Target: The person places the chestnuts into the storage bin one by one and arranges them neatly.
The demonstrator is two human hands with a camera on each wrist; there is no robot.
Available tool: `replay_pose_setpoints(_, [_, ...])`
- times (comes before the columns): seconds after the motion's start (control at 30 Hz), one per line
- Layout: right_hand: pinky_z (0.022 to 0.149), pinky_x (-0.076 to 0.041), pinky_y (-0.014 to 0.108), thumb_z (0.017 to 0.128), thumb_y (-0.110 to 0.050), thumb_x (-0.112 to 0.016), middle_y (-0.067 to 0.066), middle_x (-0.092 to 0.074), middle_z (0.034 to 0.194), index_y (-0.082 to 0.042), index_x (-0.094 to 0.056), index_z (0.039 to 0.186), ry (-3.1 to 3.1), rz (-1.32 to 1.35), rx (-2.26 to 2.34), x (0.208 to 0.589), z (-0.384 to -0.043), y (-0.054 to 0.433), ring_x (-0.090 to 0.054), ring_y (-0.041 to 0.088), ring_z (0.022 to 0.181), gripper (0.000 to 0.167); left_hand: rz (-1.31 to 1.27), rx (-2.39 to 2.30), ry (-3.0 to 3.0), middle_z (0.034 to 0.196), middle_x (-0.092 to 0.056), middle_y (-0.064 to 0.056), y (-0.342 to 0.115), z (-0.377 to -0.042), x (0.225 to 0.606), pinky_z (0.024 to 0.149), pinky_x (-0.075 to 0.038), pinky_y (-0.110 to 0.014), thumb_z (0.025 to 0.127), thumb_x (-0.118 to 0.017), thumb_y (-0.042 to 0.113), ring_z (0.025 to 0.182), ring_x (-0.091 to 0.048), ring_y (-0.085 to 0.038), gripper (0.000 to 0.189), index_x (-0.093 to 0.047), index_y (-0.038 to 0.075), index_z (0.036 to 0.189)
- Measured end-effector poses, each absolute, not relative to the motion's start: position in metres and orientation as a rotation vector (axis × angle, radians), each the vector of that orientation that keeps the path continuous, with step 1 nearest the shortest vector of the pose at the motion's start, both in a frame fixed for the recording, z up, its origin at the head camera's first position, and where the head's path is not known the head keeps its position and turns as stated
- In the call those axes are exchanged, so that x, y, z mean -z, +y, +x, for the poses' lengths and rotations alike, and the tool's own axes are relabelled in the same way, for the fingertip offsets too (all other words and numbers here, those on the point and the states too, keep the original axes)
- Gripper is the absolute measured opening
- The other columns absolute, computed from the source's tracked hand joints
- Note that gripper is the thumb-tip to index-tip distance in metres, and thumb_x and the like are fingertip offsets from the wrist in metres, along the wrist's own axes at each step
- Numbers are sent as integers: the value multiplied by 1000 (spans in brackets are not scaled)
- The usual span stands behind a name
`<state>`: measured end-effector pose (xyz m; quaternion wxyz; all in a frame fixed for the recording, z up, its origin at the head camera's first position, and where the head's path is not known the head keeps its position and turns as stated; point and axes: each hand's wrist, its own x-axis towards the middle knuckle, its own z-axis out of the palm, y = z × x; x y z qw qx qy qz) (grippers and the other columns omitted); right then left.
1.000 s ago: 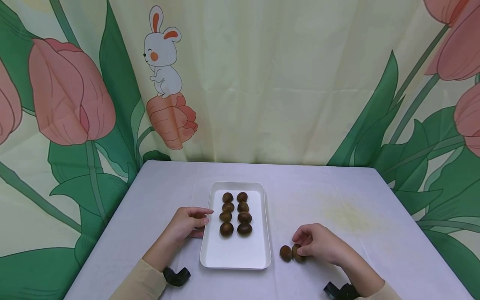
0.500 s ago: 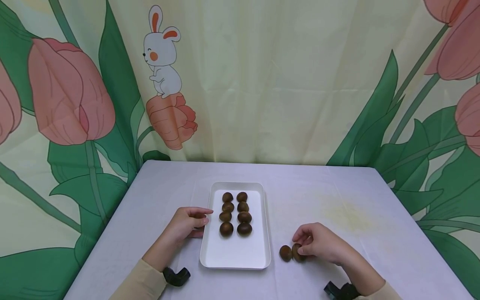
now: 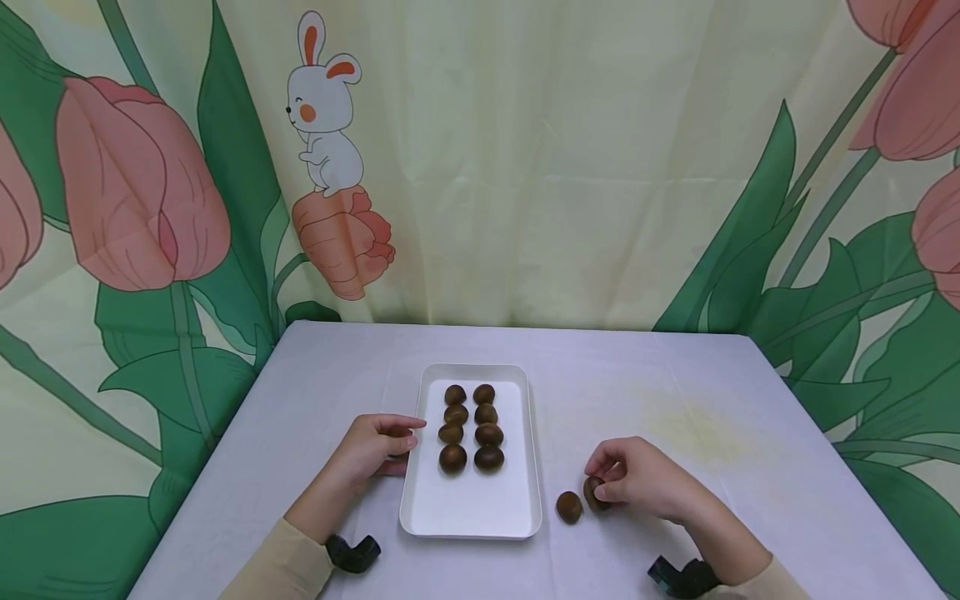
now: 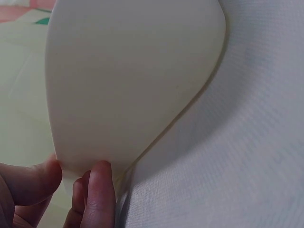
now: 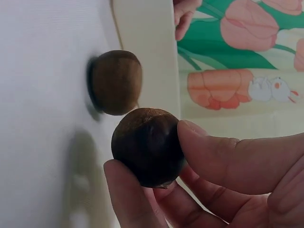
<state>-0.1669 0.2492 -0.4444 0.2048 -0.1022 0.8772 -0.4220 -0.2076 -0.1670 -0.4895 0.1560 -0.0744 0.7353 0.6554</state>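
Observation:
Between the thumb and fingers of my right hand (image 3: 641, 477) is a brown chestnut (image 5: 148, 147), raised off the cloth, with its shadow below it in the right wrist view. Another chestnut (image 3: 568, 507) lies on the table just left of that hand. My left hand (image 3: 381, 446) rests at the left side of a white tray (image 3: 471, 517), its fingertips against the outer wall and rim in the left wrist view. Inside the tray, chestnuts (image 3: 452, 459) stand in two lengthwise columns toward the far end, several in each.
A white cloth covers the table (image 3: 637, 375), which has a faint yellowish stain at the right. Behind the far edge hangs a curtain (image 3: 525, 167) printed with tulips and a rabbit. Each wrist wears a black camera (image 3: 352, 553).
My right hand has lifted one chestnut slightly off the table, away from the other one, which has shifted a little to the left. The left hand and tray have stayed put.

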Motion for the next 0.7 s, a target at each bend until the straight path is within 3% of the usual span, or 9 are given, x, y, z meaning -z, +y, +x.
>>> replay_pose_setpoints(0.7, [70,-62,31,88,0,-81,6,-73,89,-7,-75,103,2426,-371,1236,422,-183,214,-67,19,82,18,-166,-1888,2091,117,-77,-19,-168,-206,489,70,-69,-38,97,-76,2,87,-78,-19,35,-75,-1,131])
